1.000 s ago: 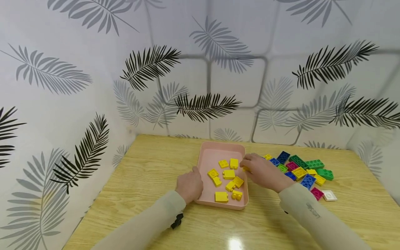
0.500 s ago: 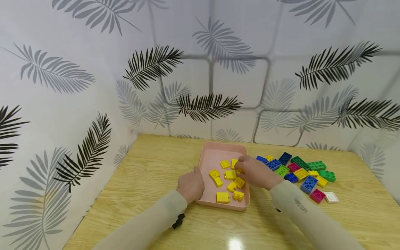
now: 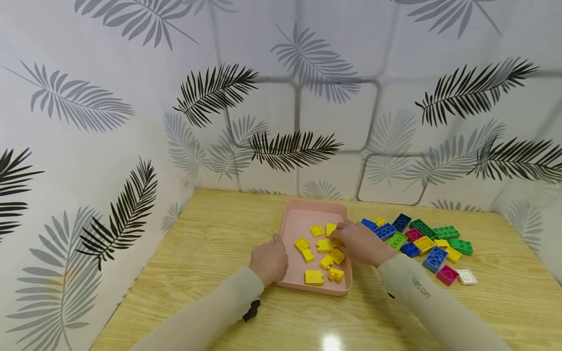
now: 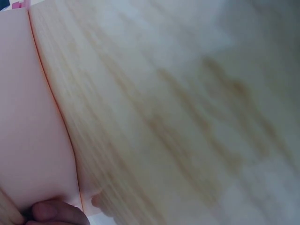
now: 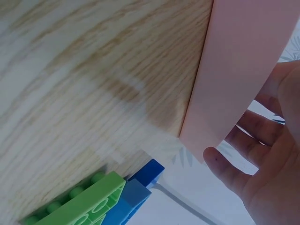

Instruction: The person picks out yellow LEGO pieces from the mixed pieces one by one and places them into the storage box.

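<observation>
A shallow pink tray (image 3: 300, 218) stands on the table with several yellow toy bricks (image 3: 313, 278) scattered inside. My left hand (image 3: 269, 258) grips the tray's left side near the front; in the left wrist view its fingers (image 4: 58, 213) show low at the pink wall. Over the tray's right wall reaches my right hand (image 3: 362, 242), its fingertips holding a yellow brick (image 3: 336, 242) low among the others, mostly covered by the fingers. From the right wrist, the hand's fingers (image 5: 225, 166) bend over the tray's rim, and the brick is hidden there.
Right of the tray lies a loose pile of bricks: blue (image 3: 435, 259), light green (image 3: 397, 240), dark green (image 3: 422, 227), crimson (image 3: 447, 275), yellow (image 3: 424, 245) and a white one (image 3: 467, 277). A leaf-patterned wall covering (image 3: 325, 122) rises behind the wooden table (image 3: 219, 219).
My right hand has moved a little left and down into the tray with the yellow brick, then hardly moved in the last half second. The left hand has stayed on the tray.
</observation>
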### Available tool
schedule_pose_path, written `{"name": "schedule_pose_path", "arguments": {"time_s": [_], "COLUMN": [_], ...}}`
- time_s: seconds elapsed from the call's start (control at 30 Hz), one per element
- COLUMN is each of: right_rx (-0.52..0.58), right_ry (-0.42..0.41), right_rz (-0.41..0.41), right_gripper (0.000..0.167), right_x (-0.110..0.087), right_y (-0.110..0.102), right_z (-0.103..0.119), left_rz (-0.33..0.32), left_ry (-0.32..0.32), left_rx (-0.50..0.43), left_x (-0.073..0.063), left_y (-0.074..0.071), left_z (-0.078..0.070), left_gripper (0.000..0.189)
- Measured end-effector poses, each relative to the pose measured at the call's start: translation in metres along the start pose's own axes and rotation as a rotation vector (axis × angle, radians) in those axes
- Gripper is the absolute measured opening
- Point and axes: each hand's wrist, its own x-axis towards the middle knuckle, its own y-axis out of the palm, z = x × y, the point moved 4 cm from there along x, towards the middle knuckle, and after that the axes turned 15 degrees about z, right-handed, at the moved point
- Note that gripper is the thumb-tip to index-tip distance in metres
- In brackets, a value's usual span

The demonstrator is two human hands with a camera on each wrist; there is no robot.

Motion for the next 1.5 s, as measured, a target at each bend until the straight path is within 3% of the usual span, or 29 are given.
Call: {"name": "schedule_pose_path", "arguments": {"time_s": [0.17, 0.43, 0.73, 1.07, 1.27, 1.5], "right_rx": [-0.019, -0.05, 0.04, 0.017, 0.029, 0.07], "right_ry": [0.028, 0.006, 0.0, -0.006, 0.023, 0.059], "right_rz": [0.013, -0.062, -0.13, -0.189, -0.191, -0.167], "right_gripper": [0.025, 0.024, 0.025, 0.022, 0.024, 0.032], "right_x": [0.0, -0.009, -0.039, -0.078, -0.103, -0.123], "right_y": [0.002, -0.001, -0.004, 0.003, 0.005, 0.012], "right_z": [0.0, 0.002, -0.012, -0.033, -0.046, -0.078], "left_rz": [-0.004, -0.007, -0.004, 0.012, 0.019, 0.02], "left_ry": [0.005, 0.012, 0.007, -0.007, -0.011, -0.005], "left_rx": [-0.005, -0.007, -0.019, -0.012, -0.012, -0.018], "left_x": [-0.002, 0.0, 0.001, 0.0, -0.001, -0.002], "left_y": [-0.001, 0.0, 0.002, 0.0, 0.0, -0.001], "left_z": [0.0, 0.0, 0.0, -0.003, -0.002, -0.003], "left_gripper": [0.055, 0.054, 0.055, 0.057, 0.056, 0.056]}}
